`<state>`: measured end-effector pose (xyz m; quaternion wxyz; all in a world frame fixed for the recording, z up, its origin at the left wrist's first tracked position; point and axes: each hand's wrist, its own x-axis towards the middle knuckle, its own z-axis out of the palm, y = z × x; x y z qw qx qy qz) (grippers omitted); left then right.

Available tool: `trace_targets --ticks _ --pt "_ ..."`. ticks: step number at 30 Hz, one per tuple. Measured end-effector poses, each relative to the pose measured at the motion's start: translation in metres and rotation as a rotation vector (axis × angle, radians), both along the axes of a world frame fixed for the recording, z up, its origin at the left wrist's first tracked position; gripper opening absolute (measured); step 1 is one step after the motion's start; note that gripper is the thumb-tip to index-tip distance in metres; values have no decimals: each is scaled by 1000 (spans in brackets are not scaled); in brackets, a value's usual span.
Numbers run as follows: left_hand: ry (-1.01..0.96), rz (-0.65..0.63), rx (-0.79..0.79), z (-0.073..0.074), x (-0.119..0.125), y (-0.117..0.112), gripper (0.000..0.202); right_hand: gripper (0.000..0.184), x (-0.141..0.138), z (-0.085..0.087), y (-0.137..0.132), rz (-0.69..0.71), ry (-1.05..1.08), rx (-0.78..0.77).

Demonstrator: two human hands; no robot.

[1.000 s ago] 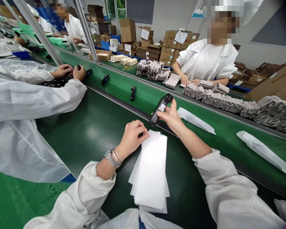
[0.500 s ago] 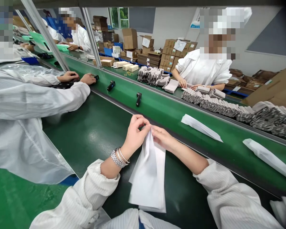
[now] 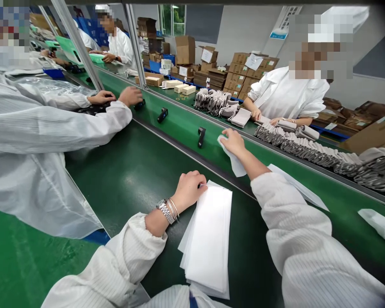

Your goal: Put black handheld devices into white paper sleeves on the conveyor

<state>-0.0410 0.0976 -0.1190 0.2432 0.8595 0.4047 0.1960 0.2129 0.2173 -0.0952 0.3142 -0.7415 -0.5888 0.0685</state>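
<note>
Stack of white foam sheets [image 3: 207,244] lies on the dark green bench [image 3: 131,188]. I register my left hand [image 3: 189,190] on its top edge, fingers [image 3: 197,179] curled, grip unclear; my right hand [image 3: 233,143], fingers [image 3: 226,134] together, pinches a single white sheet [image 3: 234,161], well beyond the stack.

The stack of sheets [image 3: 207,239] in front of me is white and matt, soft-looking like thin foam rather than paper. My metal watch bracelet [image 3: 165,211] glints, and my sleeve [image 3: 301,239] is white striped cloth. The dark green belt [image 3: 131,179] looks smooth with a low sheen, and the distant cartons [image 3: 244,70] are plain brown cardboard.
</note>
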Motion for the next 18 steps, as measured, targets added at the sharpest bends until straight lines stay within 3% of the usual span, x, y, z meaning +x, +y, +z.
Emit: trace_targets --ticks 2,4,7,10,13,16,18 --pt "9 -19 58 -1 2 -3 19 45 -21 -7 18 97 -98 -69" --pt "13 -22 109 -2 3 -4 25 50 -45 -17 33 164 -81 -158" --pt "-11 -47 130 -3 2 -5 26 30 -64 -31 50 101 121 -185" --pt "-82 -68 105 -2 0 -4 18 19 -59 -39 49 47 276 -138" --pt "-110 -70 136 1 -1 -3 14 40 -49 -39 16 101 487 -67" --pt "-145 -44 168 2 -1 -2 10 78 -46 -28 -44 350 953 86" --pt "-199 -30 148 3 0 -2 8 98 -46 -18 -86 450 1127 105"
